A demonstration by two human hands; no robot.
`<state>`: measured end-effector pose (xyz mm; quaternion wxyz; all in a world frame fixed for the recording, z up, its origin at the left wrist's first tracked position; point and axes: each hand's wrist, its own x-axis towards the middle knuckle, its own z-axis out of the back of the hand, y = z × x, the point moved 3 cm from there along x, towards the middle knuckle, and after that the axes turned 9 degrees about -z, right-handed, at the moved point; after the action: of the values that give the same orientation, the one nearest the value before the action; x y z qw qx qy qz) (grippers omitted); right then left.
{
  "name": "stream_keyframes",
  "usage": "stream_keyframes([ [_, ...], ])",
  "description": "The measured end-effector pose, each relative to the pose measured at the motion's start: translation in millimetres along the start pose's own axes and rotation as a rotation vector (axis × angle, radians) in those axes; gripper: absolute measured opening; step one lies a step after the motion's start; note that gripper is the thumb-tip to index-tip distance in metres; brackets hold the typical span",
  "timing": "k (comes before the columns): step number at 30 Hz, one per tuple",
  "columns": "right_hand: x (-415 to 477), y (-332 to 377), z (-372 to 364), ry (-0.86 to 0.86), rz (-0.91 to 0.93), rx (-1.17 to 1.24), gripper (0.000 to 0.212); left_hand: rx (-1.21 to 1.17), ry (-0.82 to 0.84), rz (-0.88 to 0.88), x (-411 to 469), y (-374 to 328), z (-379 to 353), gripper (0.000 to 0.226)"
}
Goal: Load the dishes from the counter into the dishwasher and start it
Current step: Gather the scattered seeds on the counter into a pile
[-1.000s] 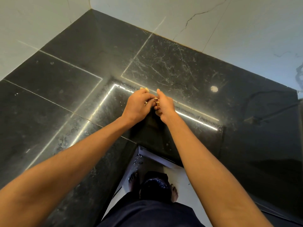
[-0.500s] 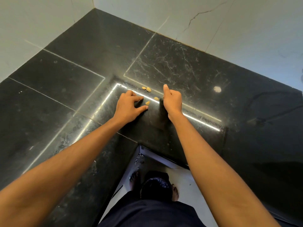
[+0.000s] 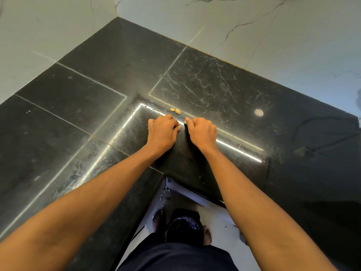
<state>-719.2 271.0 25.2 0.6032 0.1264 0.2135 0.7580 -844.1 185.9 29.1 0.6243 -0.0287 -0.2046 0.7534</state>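
No dish and no dishwasher is in view. Both my hands lie knuckles up on the black stone counter (image 3: 205,85), side by side near its inner corner. My left hand (image 3: 162,132) has its fingers curled, with a small tan scrap (image 3: 178,129) at the thumb tip. My right hand (image 3: 202,132) is curled too and pinches another tan scrap (image 3: 185,121) at its fingertips. Two more tan scraps (image 3: 175,110) lie loose on the counter just beyond my left hand.
The counter is L-shaped and meets white marble walls (image 3: 273,36) at the back and left. A bright strip light reflection (image 3: 238,148) runs across the stone. A pale round spot (image 3: 259,112) marks the counter at right. My bare feet stand on the pale floor (image 3: 220,218) below.
A second ago my hands were joined over the scraps, then they spread with fingers out. Now both have curled again, each onto a scrap between them.
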Motion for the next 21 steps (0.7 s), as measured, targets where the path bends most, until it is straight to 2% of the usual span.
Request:
stream_keyframes([
  [2, -1.1, -3.1, -0.5, -0.005, 0.002, 0.018, 0.058, 0.046, 0.016, -0.039, 1.7, -2.5, 1.1, 0.019],
  [4, -2.4, -4.8, -1.1, -0.007, -0.009, 0.035, 0.058, -0.004, 0.014, -0.027, 1.5, -1.7, 0.8, 0.015],
  [8, 0.5, -4.5, 7.7, 0.077, -0.17, 0.222, 0.057, -0.373, -0.137, 0.094, 3.2, -11.5, 8.1, 0.006],
  [10, 4.2, -6.5, 10.4, 0.186, -0.344, 0.495, 0.054, -0.476, -0.164, 0.047, 8.7, -28.7, 13.3, 0.005],
  [13, 3.1, -6.7, 9.4, 0.494, -0.642, 1.098, 0.05, -0.519, -0.125, -0.045, 19.7, -49.2, 12.8, 0.013],
  [16, 6.8, -9.5, 16.3, 0.68, -0.749, 1.491, 0.054, -0.48, -0.139, -0.127, 26.8, -53.8, 9.9, 0.017],
  [18, 11.5, -15.6, 17.4, 0.668, -0.716, 1.433, 0.044, -0.493, -0.211, -0.102, 29.4, -45.0, 11.7, 0.018],
  [21, 15.2, -23.0, 16.0, 0.541, -0.632, 1.068, 0.043, -0.456, -0.212, -0.019, 35.1, -13.0, 6.3, 0.022],
])
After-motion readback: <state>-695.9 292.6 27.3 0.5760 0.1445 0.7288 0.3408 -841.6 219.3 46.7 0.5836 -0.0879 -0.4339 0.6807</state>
